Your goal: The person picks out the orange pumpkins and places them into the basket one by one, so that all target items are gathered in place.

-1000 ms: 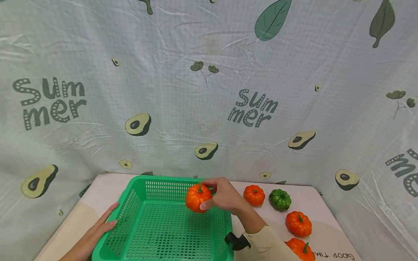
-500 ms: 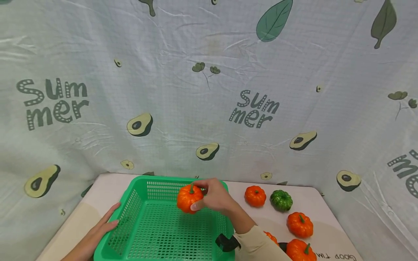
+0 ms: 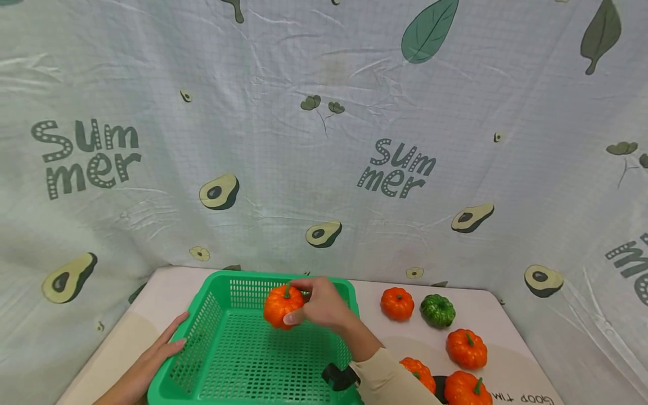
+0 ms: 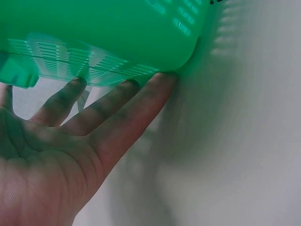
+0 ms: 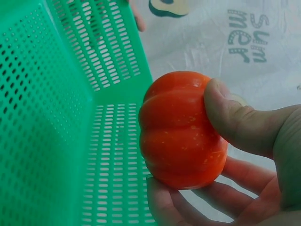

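Note:
My right hand (image 3: 324,306) holds a small orange pumpkin (image 3: 280,309) with a green stem, above the inside of a green plastic basket (image 3: 243,360). In the right wrist view, the thumb presses one side of the ribbed pumpkin (image 5: 183,132) and the fingers curl under the other. Nothing lies on the basket's slotted floor where it shows. My left hand (image 3: 157,354) is at the basket's left side. Seen from the left wrist, the extended fingers (image 4: 131,113) reach up to the basket's outer wall (image 4: 117,37), fingertips right at its lower edge.
Right of the basket, several pumpkins sit on the pale table (image 3: 506,337): orange ones (image 3: 397,304) and a dark green one (image 3: 437,310). The nearest orange pumpkin (image 3: 418,374) is partly hidden by the right sleeve (image 3: 392,379). A printed cloth (image 3: 273,169) hangs behind the table.
My right hand has carried the orange pumpkin leftward over the basket. Another orange pumpkin has come into view beside the right sleeve. My left hand has stayed at the basket's side.

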